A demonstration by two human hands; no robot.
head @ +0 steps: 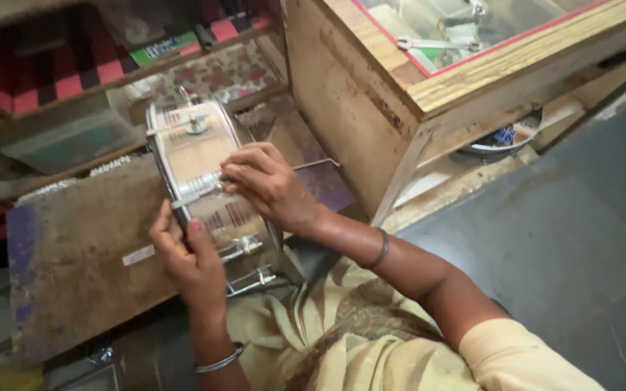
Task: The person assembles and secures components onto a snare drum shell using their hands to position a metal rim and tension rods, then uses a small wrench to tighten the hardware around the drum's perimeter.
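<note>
The left hand [186,253] grips the small drum's [204,181] rim at seven o'clock; the right hand's [269,185] fingers pinch its metal rod [201,192] at centre.

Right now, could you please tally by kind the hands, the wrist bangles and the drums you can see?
Hands: 2, left hand and right hand
Wrist bangles: 2, silver bangle and dark bangle
Drums: 1, shiny metal drum
Total: 5
</note>
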